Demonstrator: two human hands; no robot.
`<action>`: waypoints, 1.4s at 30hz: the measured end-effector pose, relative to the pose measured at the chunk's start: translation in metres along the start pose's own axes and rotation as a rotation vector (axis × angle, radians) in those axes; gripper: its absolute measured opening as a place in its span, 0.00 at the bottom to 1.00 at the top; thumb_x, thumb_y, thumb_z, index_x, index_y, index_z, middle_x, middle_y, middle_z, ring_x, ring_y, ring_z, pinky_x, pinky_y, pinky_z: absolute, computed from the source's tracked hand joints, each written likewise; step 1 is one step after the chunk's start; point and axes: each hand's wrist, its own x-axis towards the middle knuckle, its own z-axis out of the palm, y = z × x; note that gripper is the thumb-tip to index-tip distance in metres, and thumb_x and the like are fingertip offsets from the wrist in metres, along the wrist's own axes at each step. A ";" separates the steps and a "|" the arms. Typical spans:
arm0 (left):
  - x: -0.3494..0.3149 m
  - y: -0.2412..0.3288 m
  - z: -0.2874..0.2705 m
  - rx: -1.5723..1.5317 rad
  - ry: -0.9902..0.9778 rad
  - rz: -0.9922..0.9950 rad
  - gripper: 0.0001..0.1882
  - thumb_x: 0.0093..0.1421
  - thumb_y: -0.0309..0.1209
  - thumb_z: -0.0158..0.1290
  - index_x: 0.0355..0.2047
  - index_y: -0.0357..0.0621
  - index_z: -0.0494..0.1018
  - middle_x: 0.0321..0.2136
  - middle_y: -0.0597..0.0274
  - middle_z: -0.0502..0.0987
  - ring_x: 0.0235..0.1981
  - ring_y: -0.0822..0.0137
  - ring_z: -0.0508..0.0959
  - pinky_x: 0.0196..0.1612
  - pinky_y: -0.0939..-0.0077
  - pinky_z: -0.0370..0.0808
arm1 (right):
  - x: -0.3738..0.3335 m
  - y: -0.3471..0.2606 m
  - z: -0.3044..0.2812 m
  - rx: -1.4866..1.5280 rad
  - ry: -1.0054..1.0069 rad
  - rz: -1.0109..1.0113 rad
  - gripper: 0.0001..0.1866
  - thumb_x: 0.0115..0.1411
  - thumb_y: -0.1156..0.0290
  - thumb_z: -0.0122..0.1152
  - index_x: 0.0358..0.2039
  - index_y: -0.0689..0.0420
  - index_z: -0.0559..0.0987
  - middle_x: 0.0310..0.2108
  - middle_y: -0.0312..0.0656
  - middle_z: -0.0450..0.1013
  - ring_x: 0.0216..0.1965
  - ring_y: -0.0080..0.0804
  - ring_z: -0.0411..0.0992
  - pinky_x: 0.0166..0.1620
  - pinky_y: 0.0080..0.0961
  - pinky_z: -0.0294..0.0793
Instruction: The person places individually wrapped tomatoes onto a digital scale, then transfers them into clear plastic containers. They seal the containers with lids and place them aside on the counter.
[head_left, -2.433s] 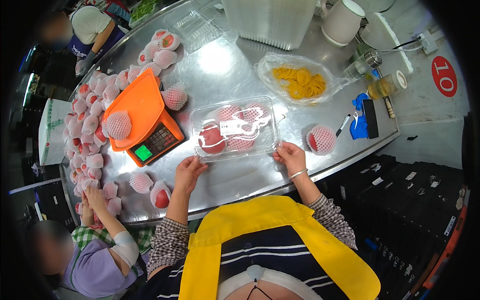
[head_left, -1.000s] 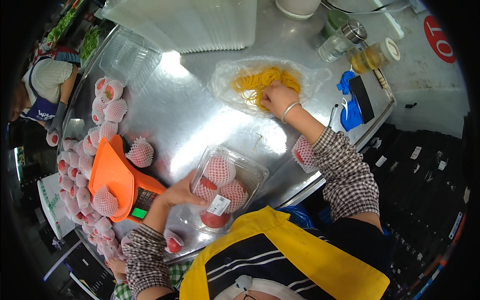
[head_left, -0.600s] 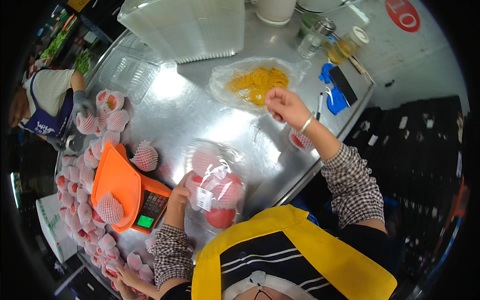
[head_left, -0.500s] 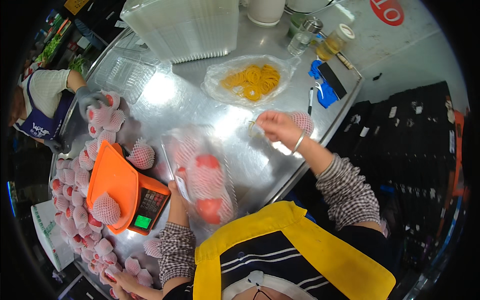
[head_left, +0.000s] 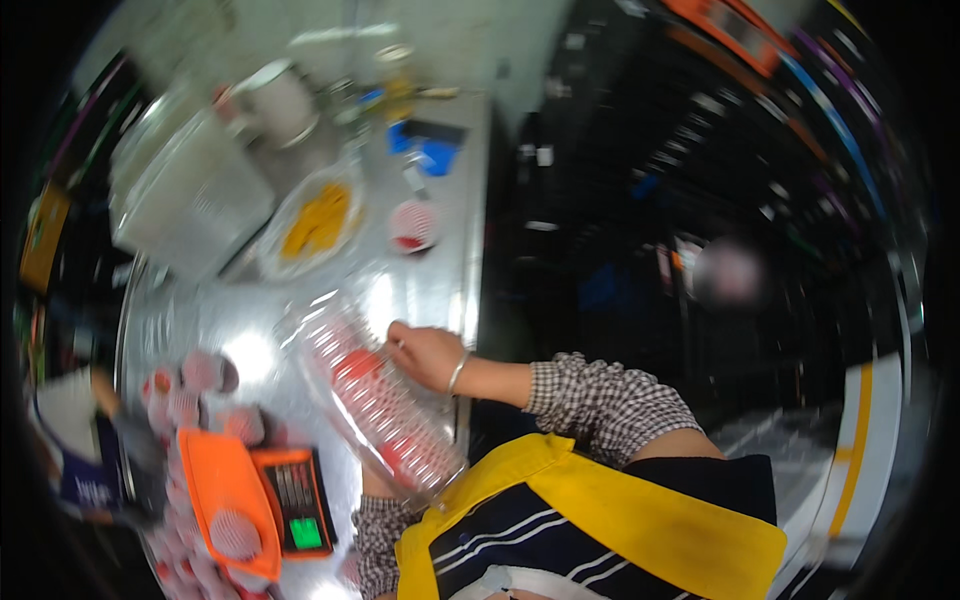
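Observation:
In front of me, a clear plastic box of red fruit in pale pink foam nets is held slantwise. My left hand is hidden behind it; only my left wrist shows at its lower edge, and the hand supports the box. At the box's right side, my right hand has its fingers curled in a pinch. The rubber band it held half a second ago is too blurred to make out. Loose yellow rubber bands lie in a plastic bag beyond the box.
An orange scale with one netted fruit stands at left, amid more netted fruits. Stacked clear boxes are at the back left. A single netted fruit sits near the table's right edge. A co-worker stands at far left.
My view has swung to the right and is blurred. My right hand has come from above the table's right side to the box. The box is now tilted further.

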 end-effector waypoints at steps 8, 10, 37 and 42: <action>0.033 -0.048 0.000 0.171 -0.133 -0.391 0.54 0.31 0.26 0.62 0.62 0.28 0.51 0.55 0.41 0.67 0.54 0.52 0.71 0.60 0.62 0.65 | -0.028 0.125 -0.119 1.965 -0.292 0.472 0.11 0.65 0.66 0.50 0.30 0.60 0.74 0.15 0.28 0.60 0.18 0.17 0.60 0.31 0.20 0.68; 0.044 -0.046 0.005 0.294 -0.203 -0.502 0.54 0.31 0.26 0.62 0.62 0.28 0.51 0.55 0.41 0.67 0.55 0.52 0.71 0.60 0.62 0.65 | -0.035 0.088 -0.171 1.985 -0.310 0.454 0.14 0.67 0.63 0.46 0.43 0.62 0.72 0.16 0.25 0.53 0.16 0.12 0.51 0.24 0.13 0.63; 0.265 -0.448 0.270 1.322 -0.480 -0.574 0.48 0.40 0.31 0.60 0.63 0.35 0.52 0.49 0.46 0.71 0.49 0.56 0.75 0.55 0.66 0.70 | -0.463 0.175 -0.348 0.387 0.692 -0.146 0.10 0.56 0.74 0.60 0.40 0.59 0.79 0.45 0.44 0.71 0.46 0.35 0.71 0.49 0.28 0.71; 0.326 -0.614 0.222 1.533 -0.735 -0.848 0.48 0.43 0.21 0.61 0.64 0.31 0.49 0.48 0.44 0.72 0.46 0.60 0.76 0.51 0.70 0.72 | -0.549 0.220 -0.310 0.990 1.068 0.248 0.07 0.61 0.77 0.56 0.39 0.62 0.78 0.38 0.37 0.74 0.40 0.20 0.72 0.43 0.16 0.71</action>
